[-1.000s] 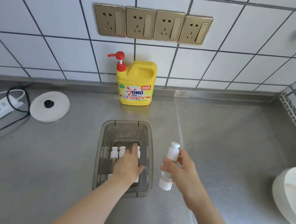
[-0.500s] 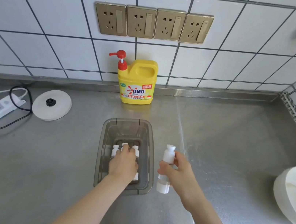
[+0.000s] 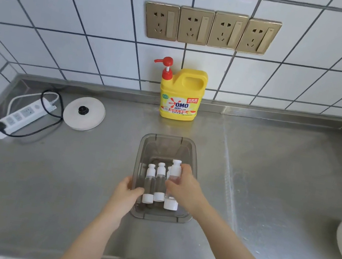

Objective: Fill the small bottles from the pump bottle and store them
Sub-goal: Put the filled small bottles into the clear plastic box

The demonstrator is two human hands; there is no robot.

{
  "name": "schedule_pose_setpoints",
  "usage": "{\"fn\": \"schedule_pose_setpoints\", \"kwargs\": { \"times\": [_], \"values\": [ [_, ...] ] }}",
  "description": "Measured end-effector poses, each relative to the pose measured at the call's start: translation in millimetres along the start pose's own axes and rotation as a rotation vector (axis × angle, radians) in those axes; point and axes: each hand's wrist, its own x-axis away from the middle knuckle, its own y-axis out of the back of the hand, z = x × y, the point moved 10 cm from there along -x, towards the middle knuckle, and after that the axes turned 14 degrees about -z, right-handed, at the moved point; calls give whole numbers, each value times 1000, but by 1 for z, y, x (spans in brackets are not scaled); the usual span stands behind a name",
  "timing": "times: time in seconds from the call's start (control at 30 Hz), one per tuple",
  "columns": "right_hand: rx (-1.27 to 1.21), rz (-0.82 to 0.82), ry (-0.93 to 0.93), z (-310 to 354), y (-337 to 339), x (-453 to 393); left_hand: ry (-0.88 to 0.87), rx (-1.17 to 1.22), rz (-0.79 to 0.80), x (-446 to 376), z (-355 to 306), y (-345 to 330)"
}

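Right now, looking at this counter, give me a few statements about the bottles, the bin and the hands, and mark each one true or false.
1. The right hand holds a small bottle over the clear bin. True.
2. The left hand presses the pump bottle. False: it holds the bin's left wall; the pump bottle stands untouched by the wall.
3. Small bottles already lie inside the bin. True.
4. The kettle base sits right of the bin. False: it sits to the left, beside the power strip.
5. The pump bottle's head is red. True.
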Motion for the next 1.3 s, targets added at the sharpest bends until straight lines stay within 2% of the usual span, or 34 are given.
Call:
{"fn": "schedule_pose_setpoints", "kwargs": {
  "times": [0.3,0.4,0.5,0.67,0.73,0.8,0.9,0.97,1.13,1.3],
  "values": [
    [339,-48,-72,-18,-39,-31,20,-3,62,4,6,-1],
    [419,7,-66,-21,-47,-28,51,-37,115,5,14,0],
    [501,43,4,-18,-45,-25,177,-56,176,11,34,0],
    [533,78,138,0,-39,-25,318,-43,178,19,51,2],
    [503,7,214,18,-31,-30,359,-70,183,25,54,1],
    [452,-131,332,44,-16,-35,409,-60,209,34,55,-2],
    [474,-345,486,80,4,-43,542,108,307,51,59,-6],
    [595,-394,533,91,4,-54,674,285,365,61,60,-11],
    [756,-245,442,73,-11,-75,795,491,441,77,54,-23],
    [764,-231,491,68,-5,-75,799,513,462,80,55,-23]
  ]
}}
